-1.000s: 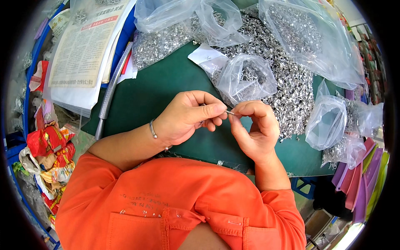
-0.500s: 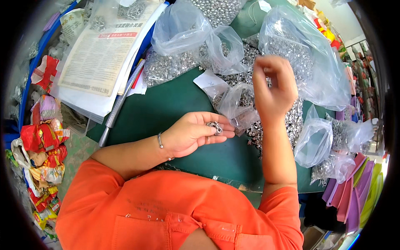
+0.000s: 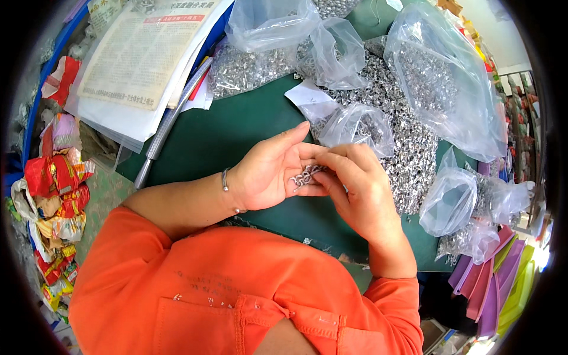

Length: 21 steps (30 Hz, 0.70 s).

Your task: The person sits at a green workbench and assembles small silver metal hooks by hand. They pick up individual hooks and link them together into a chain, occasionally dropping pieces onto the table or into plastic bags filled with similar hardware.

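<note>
Palm up above the green table, my left hand (image 3: 263, 171) carries several small silver metal pieces (image 3: 306, 175) on its fingers, its thumb raised away from them. They look like little curved clasps or links, too small to tell exactly. From the right, my right hand (image 3: 365, 188) reaches over the left fingertips. Its bent thumb and fingers are pinched together at the pieces, and what lies between the fingertips is mostly hidden. Just beyond both hands spreads a loose heap of similar silver parts (image 3: 411, 171).
Clear plastic bags of metal parts (image 3: 248, 71) line the back, and a large bag (image 3: 444, 83) leans over the heap. A smaller bag (image 3: 448, 198) sits to the right. Newspaper (image 3: 142, 65) and a silver rod-like tool (image 3: 160, 136) lie left on the green table (image 3: 219, 133).
My right hand has come down from above the heap to the left fingers. The left thumb has lifted off the metal pieces, which now lie exposed. The whole view has shifted slightly.
</note>
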{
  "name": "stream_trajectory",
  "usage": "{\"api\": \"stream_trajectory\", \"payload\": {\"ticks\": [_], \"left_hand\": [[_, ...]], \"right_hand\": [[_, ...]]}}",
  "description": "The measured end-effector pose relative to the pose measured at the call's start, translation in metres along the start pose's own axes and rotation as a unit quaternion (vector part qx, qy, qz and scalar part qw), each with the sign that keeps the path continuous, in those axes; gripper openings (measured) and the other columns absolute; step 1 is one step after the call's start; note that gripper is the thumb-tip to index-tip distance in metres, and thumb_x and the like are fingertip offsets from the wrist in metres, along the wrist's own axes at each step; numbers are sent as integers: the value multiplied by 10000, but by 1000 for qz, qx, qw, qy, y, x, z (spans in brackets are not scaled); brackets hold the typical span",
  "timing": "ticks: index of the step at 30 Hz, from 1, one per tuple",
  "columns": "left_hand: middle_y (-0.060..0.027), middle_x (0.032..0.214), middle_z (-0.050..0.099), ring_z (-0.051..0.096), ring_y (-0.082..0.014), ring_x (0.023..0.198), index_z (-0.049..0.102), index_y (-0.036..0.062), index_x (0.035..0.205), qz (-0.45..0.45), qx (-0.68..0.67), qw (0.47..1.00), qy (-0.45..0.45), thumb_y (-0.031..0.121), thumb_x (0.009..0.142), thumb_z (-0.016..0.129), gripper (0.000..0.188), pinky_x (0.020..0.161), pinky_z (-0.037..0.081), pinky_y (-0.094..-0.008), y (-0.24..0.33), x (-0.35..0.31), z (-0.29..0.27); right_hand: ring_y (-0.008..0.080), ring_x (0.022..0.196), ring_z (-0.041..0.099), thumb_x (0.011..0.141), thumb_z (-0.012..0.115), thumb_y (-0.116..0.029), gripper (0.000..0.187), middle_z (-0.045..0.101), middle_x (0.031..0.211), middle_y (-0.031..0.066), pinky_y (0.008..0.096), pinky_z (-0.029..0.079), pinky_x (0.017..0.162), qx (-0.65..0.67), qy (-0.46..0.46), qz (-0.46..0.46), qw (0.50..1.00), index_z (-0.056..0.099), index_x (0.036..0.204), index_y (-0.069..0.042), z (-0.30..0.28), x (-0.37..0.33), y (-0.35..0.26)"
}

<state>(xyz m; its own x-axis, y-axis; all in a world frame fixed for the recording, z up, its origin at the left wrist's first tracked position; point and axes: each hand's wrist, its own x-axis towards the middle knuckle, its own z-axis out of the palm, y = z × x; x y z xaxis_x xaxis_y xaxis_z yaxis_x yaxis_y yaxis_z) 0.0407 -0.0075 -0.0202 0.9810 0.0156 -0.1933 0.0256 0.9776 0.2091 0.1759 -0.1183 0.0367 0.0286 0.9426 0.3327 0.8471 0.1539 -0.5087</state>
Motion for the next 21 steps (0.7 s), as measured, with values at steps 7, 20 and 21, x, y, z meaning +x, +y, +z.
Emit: {"api": "stream_trajectory", "payload": {"ticks": [7, 20, 21], "left_hand": [[-172, 1183, 567, 575, -251, 1084, 455, -75, 1254, 25, 100, 995, 6, 211, 955, 395, 419, 960, 451, -410, 4, -1, -3], [-157, 1125, 595, 611, -253, 1029, 543, -40, 1145, 49, 184, 980, 64, -30, 823, 602, 328, 908, 500, -321, 3, -3, 2], [-156, 1125, 595, 612, -250, 1025, 545, -40, 1138, 56, 191, 977, 72, -34, 820, 603, 323, 903, 502, -316, 3, -2, 2]], "right_hand": [[224, 729, 625, 682, 701, 61, 228, 642, 825, 87, 300, 496, 626, 154, 82, 148, 974, 630, 878, -32, 2, -16, -6], [181, 754, 637, 705, 670, 109, 159, 664, 831, 79, 263, 508, 653, 198, 133, 119, 964, 629, 804, -9, 7, -32, 18], [170, 756, 638, 713, 667, 111, 155, 664, 834, 78, 255, 509, 652, 213, 138, 121, 960, 628, 805, -6, 8, -33, 19]]}}
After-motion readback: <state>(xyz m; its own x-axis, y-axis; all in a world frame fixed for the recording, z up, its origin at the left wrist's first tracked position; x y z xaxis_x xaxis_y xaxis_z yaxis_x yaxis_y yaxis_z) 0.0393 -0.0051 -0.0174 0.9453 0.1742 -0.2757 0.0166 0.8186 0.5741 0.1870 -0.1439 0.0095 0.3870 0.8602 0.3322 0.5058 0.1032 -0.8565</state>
